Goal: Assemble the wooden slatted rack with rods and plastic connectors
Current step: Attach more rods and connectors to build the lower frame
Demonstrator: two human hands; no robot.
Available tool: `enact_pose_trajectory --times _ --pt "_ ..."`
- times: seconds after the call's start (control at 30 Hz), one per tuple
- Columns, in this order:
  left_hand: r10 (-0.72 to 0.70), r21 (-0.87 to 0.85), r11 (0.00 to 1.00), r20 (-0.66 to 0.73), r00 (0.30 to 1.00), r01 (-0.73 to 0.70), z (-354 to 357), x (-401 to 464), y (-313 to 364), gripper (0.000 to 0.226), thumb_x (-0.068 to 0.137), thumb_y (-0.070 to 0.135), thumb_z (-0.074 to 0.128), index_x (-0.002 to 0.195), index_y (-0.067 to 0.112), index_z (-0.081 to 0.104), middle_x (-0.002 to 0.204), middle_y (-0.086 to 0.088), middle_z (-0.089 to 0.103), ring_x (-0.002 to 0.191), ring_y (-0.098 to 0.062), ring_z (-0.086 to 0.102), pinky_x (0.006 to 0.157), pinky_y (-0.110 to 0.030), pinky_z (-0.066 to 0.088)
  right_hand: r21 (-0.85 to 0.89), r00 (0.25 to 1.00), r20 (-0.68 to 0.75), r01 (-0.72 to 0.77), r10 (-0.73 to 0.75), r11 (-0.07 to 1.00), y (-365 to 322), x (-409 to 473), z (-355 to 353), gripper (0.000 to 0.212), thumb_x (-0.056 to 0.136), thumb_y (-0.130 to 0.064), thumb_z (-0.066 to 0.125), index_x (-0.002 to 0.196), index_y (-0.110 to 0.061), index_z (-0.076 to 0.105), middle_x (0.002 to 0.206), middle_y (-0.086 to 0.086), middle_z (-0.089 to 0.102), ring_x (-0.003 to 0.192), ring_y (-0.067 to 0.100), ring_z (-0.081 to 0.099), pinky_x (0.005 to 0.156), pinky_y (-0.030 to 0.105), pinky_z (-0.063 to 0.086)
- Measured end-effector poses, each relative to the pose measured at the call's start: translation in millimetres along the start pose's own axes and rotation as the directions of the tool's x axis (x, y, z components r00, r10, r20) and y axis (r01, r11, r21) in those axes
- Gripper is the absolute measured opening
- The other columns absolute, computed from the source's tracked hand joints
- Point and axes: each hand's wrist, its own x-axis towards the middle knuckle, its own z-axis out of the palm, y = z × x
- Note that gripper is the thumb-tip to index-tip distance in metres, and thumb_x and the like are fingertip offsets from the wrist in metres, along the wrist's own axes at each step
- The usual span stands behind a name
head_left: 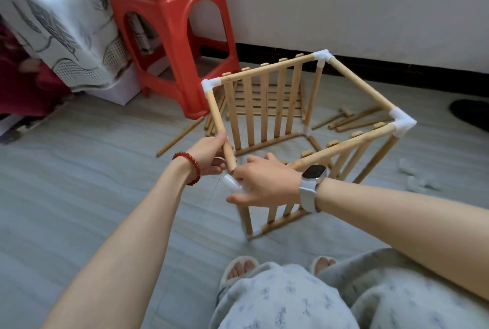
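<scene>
Rack (304, 122) sits on the floor (79, 170) right in front of the knees, about three quarters boxed in: two slatted panels are up, and three white corner connectors already tie the top rods together. From the head view, the near corner is the open one, and that's why both hands are crowded there. Left hand (209, 155) has its grip wrapped round the free end of the left top rod (221, 127), keeping it level and aimed at the corner, I'd guess so it doesn't sag out of the far connector (210, 84). Right hand (264, 183) has its grip curled on the last white connector (232, 183), holding it just under that rod end, touching or nearly so; can't tell if the rod is actually in the socket yet. The near slatted panel (341, 149) runs off behind the right wrist, so its rod end is hidden by the hand. Around it: a red plastic stool (169, 24) stands just beside the far left corner, spare rods (354, 119) and what looks like a small wooden mallet lie on the floor to the right, another loose rod (180, 137) lies left, and a flat slatted panel (267, 101) lies behind. Nothing really blocks the corner except the hands themselves.
</scene>
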Motion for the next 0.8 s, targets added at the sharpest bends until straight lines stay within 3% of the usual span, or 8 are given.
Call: enact_pose_trajectory --times 0.07,0.13,0.2,0.27,0.4,0.53,0.67,0.8 --pt "0.034 -0.122 0.992 -0.019 0.999 -0.036 7.5 -7.1 -15.6 0.048 0.099 0.047 0.028 0.089 0.014 0.06 0.066 0.0 0.066 0.051 -0.008 0.059 0.047 -0.02 0.047 0.023 1.0 0.008 -0.003 0.003 1.0 4.8 -2.3 1.4 0.039 0.085 -0.058 0.052 0.089 -0.02 0.054 0.075 -0.009 0.044 0.086 0.015 0.04 0.075 0.035 0.027" --pt "0.08 -0.187 0.979 -0.033 0.996 -0.085 19.4 -18.3 -35.9 0.036 0.1 0.034 0.036 0.089 0.012 0.062 0.07 -0.001 0.064 0.055 -0.005 0.062 0.048 -0.02 0.048 0.001 0.999 0.035 0.002 -0.002 1.0 5.3 -1.8 -2.7 0.047 0.083 -0.061 0.054 0.103 -0.019 0.056 0.079 -0.009 0.048 0.086 0.015 0.041 0.074 0.034 0.024" --pt "0.144 -0.176 0.973 -0.032 0.989 -0.147 26.3 -31.2 -56.7 0.013 0.095 0.009 0.049 0.091 0.01 0.061 0.077 -0.003 0.064 0.06 -0.005 0.065 0.053 -0.02 0.051 0.02 0.998 0.066 0.006 -0.007 1.0 6.8 -0.9 -6.9 0.049 0.082 -0.061 0.055 0.108 -0.019 0.055 0.083 -0.006 0.053 0.086 0.016 0.045 0.073 0.033 0.024" --pt "0.216 -0.149 0.966 0.008 0.976 -0.213 26.5 -41.7 -72.9 0.021 0.088 -0.005 0.053 0.092 0.013 0.062 0.081 0.002 0.067 0.071 -0.005 0.067 0.063 -0.02 0.054 0.052 0.996 0.09 0.007 -0.012 0.999 9.6 -0.9 -8.2 0.047 0.081 -0.061 0.056 0.105 -0.02 0.055 0.089 -0.003 0.058 0.089 0.018 0.049 0.076 0.033 0.027" --pt "0.277 0.068 0.955 0.145 0.95 -0.289 26.4 -57.2 -87.1 0.017 0.087 -0.001 0.057 0.093 0.013 0.064 0.088 0.005 0.067 0.083 0.0 0.063 0.078 -0.021 0.051 0.0 0.996 0.087 0.017 -0.017 1.0 10.6 -3.3 -5.2 0.049 0.083 -0.063 0.051 0.102 -0.018 0.057 0.094 -0.001 0.058 0.094 0.018 0.048 0.084 0.035 0.031" --pt "0.313 0.102 0.942 0.073 0.947 -0.319 32.6 -57.1 -85.9 0.018 0.087 0.002 0.06 0.087 0.019 0.066 0.085 0.006 0.068 0.087 -0.003 0.063 0.083 -0.02 0.051 -0.034 0.999 -0.016 0.029 -0.03 0.999 9.8 -5.9 3.5 0.045 0.086 -0.064 0.044 0.093 -0.02 0.054 0.089 -0.004 0.053 0.089 0.015 0.042 0.082 0.035 0.031" --pt "0.316 0.111 0.942 0.028 0.948 -0.317 36.0 -56.9 -85.3 0.023 0.087 0.002 0.06 0.085 0.024 0.066 0.085 0.008 0.068 0.089 -0.005 0.062 0.087 -0.023 0.048 0.041 0.998 -0.049 -0.022 0.024 0.999 10.6 -6.7 6.3 0.054 0.085 -0.063 0.044 0.106 -0.015 0.057 0.09 -0.005 0.052 0.089 0.016 0.046 0.077 0.034 0.03" --pt "0.329 0.111 0.938 0.003 0.944 -0.327 40.9 -58.5 -85.1 0.021 0.089 -0.002 0.056 0.093 0.017 0.065 0.089 0.006 0.067 0.09 -0.002 0.062 0.084 -0.015 0.048 -0.001 0.996 -0.082 -0.035 0.035 0.999 11.0 -9.0 4.9 0.053 0.085 -0.063 0.046 0.103 -0.015 0.059 0.079 -0.006 0.052 0.082 0.018 0.052 0.068 0.03 0.033"
